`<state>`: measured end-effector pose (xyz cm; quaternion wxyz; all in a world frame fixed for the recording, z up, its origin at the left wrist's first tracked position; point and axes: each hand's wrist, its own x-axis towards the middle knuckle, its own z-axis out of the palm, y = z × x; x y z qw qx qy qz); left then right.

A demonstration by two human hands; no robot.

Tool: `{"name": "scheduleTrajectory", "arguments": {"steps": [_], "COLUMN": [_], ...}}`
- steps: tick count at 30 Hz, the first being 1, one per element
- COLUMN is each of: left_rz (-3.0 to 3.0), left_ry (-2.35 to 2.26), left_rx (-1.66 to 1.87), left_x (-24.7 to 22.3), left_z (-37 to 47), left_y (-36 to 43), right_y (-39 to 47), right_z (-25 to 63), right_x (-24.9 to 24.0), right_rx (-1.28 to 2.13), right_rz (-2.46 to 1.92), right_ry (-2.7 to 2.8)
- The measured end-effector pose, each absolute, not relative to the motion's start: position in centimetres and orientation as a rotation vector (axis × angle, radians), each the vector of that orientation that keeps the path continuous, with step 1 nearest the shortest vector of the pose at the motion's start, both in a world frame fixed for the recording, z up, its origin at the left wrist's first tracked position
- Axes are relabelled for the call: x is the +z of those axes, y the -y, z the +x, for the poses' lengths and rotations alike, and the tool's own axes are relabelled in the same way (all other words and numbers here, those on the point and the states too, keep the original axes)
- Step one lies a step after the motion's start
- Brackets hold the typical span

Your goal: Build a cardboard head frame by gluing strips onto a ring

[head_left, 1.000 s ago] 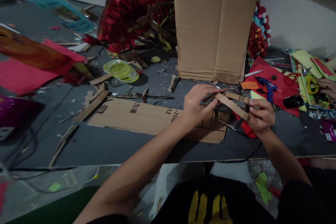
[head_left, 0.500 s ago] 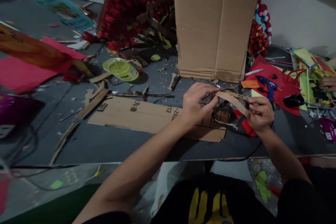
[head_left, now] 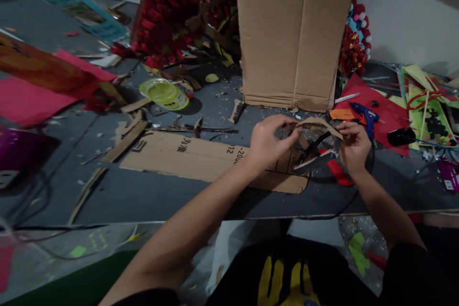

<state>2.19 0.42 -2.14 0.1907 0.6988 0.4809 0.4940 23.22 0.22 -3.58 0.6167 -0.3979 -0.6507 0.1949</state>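
A thin cardboard strip, bent into an arch, spans the gap between my two hands. Its left end is pinched by my left hand, fingers closed. My right hand grips the other end between thumb and fingers. Below the strip are black cable-like pieces and cardboard scraps, partly hidden. A flat printed cardboard piece lies on the table under my left wrist. Near my right hand rests a red object; its kind is unclear.
A tall cardboard box stands behind my hands. A blue glue gun lies on red paper at the right. To the left are a clear tub of yellow-green stuff, a red fringed decoration and cardboard scraps.
The strip now arches more nearly level, and my right hand has shifted slightly up and left. At the far right, another person's hand has left the view.
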Motion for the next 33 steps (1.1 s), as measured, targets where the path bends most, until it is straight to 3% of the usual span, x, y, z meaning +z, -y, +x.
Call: {"name": "scheduleTrajectory", "arguments": {"steps": [21,33], "left_rz": [1.515,1.742], "left_ry": [-1.328,-1.184], "left_rx": [1.201,1.305], "left_x": [-2.3,-2.2], "left_z": [2.4,2.2], "left_y": [-0.8,-0.6], "right_y": [0.1,1.2], "right_z": [22.7,24.0], "right_x": [-3.0,-1.7], "right_rx": [0.376,-0.307], "right_rz": [-1.023,-0.657], "right_ry": [1.432,1.839]}}
